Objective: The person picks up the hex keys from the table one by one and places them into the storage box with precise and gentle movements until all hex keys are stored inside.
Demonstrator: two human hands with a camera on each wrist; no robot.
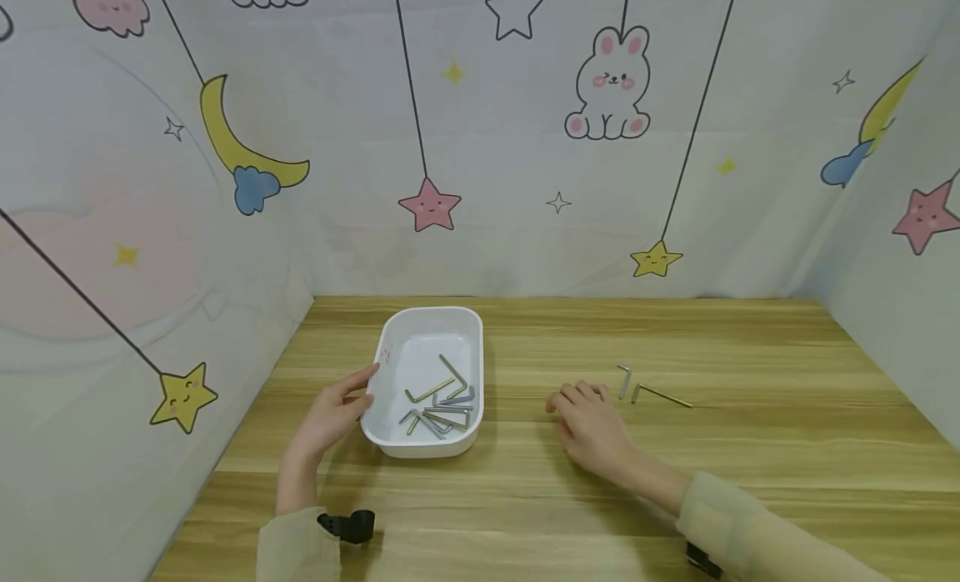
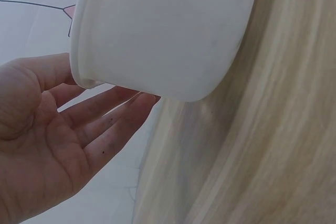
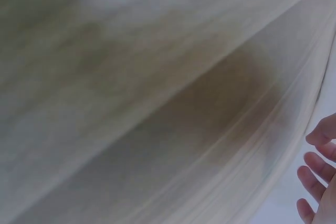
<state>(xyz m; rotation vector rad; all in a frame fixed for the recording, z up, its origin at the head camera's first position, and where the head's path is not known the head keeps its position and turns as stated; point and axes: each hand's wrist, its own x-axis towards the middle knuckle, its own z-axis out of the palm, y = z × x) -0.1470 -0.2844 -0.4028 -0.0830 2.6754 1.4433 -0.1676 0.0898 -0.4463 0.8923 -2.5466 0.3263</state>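
Note:
A white plastic bin point(image 1: 431, 449) stands left of centre on the table, with several L-shaped hex keys point(image 1: 450, 411), silver and brass-coloured, lying loose in it. At its left side, my left hand point(image 1: 337, 407) touches the wall and rim with fairly straight fingers. The left wrist view shows the fingers point(image 2: 113, 135) reaching along the bin's outside. My right hand point(image 1: 592, 428) is over the table to the right of the bin, fingers loosely bent, with nothing seen in it. Just beyond it lie a small silver hex key point(image 1: 626, 382) and a longer brass-coloured hex key point(image 1: 663, 394).
The wood-grain table point(image 1: 525, 515) ends at a pale cloth backdrop point(image 1: 517, 257) printed with stars, moons and rabbits, which also hangs at both sides. A black wrist camera point(image 1: 352, 526) sits on the left sleeve.

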